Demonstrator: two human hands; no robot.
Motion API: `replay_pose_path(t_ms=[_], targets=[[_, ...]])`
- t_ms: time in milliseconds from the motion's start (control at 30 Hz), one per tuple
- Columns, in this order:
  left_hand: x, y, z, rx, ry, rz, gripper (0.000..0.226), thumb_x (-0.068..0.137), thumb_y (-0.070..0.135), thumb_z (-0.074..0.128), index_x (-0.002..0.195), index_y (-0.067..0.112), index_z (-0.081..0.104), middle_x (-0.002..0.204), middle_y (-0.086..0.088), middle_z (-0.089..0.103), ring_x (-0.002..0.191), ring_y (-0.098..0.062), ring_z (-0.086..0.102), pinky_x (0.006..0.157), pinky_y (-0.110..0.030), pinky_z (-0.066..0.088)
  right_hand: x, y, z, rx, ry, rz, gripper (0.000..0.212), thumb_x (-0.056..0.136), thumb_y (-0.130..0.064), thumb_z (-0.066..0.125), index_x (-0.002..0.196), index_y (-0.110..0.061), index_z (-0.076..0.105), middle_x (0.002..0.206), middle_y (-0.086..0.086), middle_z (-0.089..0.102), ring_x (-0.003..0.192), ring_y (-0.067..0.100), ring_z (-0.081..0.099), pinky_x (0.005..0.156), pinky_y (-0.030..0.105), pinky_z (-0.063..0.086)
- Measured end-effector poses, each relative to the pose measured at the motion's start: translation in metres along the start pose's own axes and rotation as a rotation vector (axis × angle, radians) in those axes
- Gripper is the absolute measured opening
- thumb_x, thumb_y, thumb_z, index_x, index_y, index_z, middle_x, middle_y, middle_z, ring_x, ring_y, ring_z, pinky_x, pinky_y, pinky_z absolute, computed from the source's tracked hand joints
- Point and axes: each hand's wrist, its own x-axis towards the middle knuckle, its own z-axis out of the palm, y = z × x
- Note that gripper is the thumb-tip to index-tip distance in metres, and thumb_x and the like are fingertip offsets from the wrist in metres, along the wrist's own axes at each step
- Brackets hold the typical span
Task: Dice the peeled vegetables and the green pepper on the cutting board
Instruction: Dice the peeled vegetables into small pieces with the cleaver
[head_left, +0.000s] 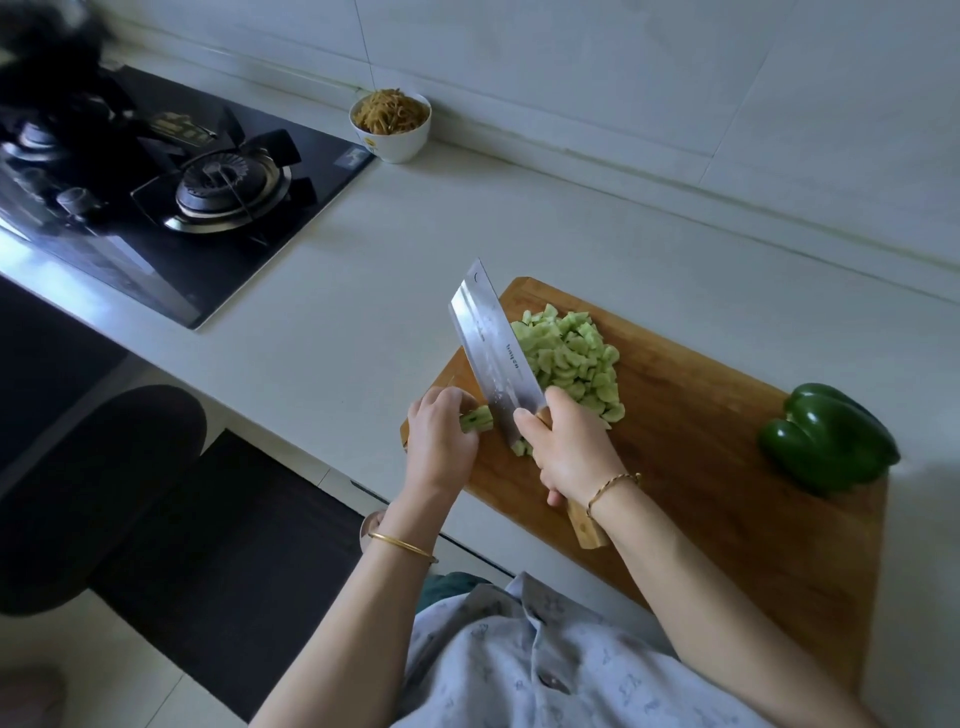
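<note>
Stub of peeled cucumber (478, 418), short and pale green, lies at the left end of the wooden cutting board (701, 415); it looks like the last uncut length. The left hand (441, 441) holds it down with fingers curled over its top, pinching it so that only a small end pokes out toward the blade. The cleaver (493, 353) stands edge-down right against that exposed end. The right hand (569, 449) is wrapped firmly round its wooden handle, close to the heel of the blade.

The main danger, as I judge it, is to the left fingertips. So little of the stub is left that the next cuts fall just beside them, and a wet, peeled piece can easily squirt sideways under pressure. If it slips or rolls, the heavy blade could come down on a knuckle or fingertip.

The pile of diced cucumber (571, 358) crowds the blade's right face. Pieces may stick to the steel and be flung off, or be pushed over the board's far edge onto the counter (363, 291).

The green pepper (828, 439) sits whole and uncut at the board's right end, well apart from the knife. Being rounded and near the edge, it could roll off if the board is jolted by chopping.

The board lies askew on the counter. I cannot tell whether its near edge overhangs, but if it does, hard chopping there could tip it.
</note>
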Motion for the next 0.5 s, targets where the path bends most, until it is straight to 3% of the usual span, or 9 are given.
replay_pose_path(t_ms=[333, 500], targets=[[0.0019, -0.0029, 0.0035, -0.036, 0.039, 0.037, 0.013, 0.076, 0.001, 0.068, 0.082, 0.012, 0.063, 0.090, -0.001, 0.058, 0.089, -0.025, 0.055, 0.078, -0.038, 0.049, 0.0060, -0.0036, 0.0041, -0.103, -0.058, 0.020, 0.025, 0.101, -0.033, 0.040, 0.115, -0.013, 0.044, 0.078, 0.004, 0.052, 0.042, 0.017, 0.051, 0.038, 0.025, 0.047], [0.0019, -0.0028, 0.0015, -0.069, 0.034, 0.052, 0.013, 0.076, 0.002, 0.070, 0.081, 0.013, 0.064, 0.088, 0.001, 0.058, 0.087, -0.025, 0.055, 0.077, -0.040, 0.050, 0.0076, 0.0001, 0.0103, -0.088, -0.018, 0.022, 0.018, 0.101, -0.032, 0.041, 0.102, -0.014, 0.042, 0.078, 0.005, 0.052, 0.045, 0.017, 0.051, 0.035, 0.023, 0.043]])
